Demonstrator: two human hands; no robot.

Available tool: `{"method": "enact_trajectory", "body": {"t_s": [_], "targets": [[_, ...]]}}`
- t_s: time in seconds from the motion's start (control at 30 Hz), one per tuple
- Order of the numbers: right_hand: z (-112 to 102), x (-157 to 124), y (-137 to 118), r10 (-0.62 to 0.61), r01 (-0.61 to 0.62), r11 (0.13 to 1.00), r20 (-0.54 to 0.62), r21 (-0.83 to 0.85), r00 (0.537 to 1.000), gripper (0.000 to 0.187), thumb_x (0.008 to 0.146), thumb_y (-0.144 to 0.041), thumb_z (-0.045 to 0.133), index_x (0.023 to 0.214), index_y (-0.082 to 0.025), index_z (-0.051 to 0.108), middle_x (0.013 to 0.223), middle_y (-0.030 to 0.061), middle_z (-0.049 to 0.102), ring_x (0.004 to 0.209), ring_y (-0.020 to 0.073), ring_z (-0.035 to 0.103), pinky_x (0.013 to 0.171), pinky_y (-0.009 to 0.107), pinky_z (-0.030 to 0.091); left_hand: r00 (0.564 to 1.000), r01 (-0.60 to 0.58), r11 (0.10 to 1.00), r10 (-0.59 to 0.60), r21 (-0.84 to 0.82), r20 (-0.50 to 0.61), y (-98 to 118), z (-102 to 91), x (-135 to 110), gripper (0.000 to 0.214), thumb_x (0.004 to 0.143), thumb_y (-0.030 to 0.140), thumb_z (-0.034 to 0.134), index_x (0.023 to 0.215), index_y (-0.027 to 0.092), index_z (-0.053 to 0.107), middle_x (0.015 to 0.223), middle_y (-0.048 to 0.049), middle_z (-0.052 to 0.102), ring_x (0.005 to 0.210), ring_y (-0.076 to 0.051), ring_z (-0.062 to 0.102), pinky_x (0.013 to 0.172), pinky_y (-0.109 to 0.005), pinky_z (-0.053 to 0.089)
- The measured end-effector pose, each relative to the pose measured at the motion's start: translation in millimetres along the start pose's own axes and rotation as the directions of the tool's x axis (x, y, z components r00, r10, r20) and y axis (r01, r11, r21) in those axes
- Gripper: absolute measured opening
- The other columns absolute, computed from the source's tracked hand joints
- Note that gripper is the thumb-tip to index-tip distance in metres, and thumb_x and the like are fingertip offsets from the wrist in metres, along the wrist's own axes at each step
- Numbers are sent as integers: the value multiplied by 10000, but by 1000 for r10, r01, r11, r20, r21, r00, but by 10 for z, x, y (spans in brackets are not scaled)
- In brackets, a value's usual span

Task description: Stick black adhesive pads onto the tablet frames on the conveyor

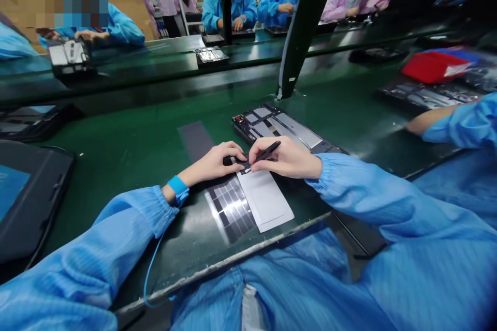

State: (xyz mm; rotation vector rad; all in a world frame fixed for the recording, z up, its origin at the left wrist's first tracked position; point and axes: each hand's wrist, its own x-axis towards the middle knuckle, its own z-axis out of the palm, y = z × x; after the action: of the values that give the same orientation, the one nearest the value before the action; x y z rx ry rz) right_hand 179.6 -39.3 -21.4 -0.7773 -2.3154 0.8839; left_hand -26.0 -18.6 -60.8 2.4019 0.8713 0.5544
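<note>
My left hand (219, 162) has its thumb and fingers closed about a small dark flat part (245, 161) at the top end of a white rectangular sheet (267, 201). My right hand (285, 158) grips a slim black tool (268, 150) that looks like tweezers. Its lower end points at the dark part and is hidden by the fingers. The fingertips of both hands nearly meet. Left of the white sheet lies a clear sheet with rows of dark rectangular stickers (233, 209). Just behind my hands is an opened tablet-like device (287, 129) with its inside showing.
A dark grey strip (195, 139) lies on the green bench (128, 145). A large dark device (31, 201) stands at the left. A slanted dark post (303, 26) rises behind the opened device. At the right are a red bin (437, 66) and a co-worker's arm (458, 119). Several people work opposite.
</note>
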Motion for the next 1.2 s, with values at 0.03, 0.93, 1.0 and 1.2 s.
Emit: {"method": "enact_trajectory", "body": {"t_s": [0.03, 0.93, 1.0, 1.2], "targets": [[23, 15, 27, -3, 3, 1000, 10, -15, 1000, 104, 734, -237, 637, 766, -147, 595, 741, 13, 625, 668, 103, 581, 595, 192, 433, 1000, 3, 1000, -3, -5, 3, -2, 2, 1, 178, 807, 305, 580, 913, 172, 631, 1019, -64, 565, 947, -182, 551, 865, -320, 436], [-128, -126, 402, 291, -157, 950, -592, 268, 752, 248, 783, -287, 578, 615, -193, 421, 572, -22, 500, 458, 102, 564, 413, 212, 436, 972, -25, 992, 53, 126, -227, 184, 122, 142, 64, 811, 171, 487, 837, 175, 429, 1067, -75, 518, 965, -193, 482, 844, -362, 381], [-95, -80, 426, 249, -144, 965, -587, 220, 771, 249, 796, -299, 558, 621, -194, 417, 580, -21, 500, 466, 109, 581, 401, 210, 439, 960, -64, 994, 85, 87, -265, 197, 192, 208, 133, 777, 119, 464, 812, 188, 356, 1067, -89, 518, 965, -195, 481, 831, -360, 393], [-72, 25, 427, 233, -156, 969, -488, 194, 841, 245, 817, -315, 521, 645, -199, 390, 536, -33, 488, 456, 120, 595, 410, 214, 467, 964, -59, 998, 57, -3, -260, 118, 276, 250, 198, 729, 79, 441, 811, 202, 309, 1083, -102, 504, 994, -207, 473, 844, -378, 403]]}}
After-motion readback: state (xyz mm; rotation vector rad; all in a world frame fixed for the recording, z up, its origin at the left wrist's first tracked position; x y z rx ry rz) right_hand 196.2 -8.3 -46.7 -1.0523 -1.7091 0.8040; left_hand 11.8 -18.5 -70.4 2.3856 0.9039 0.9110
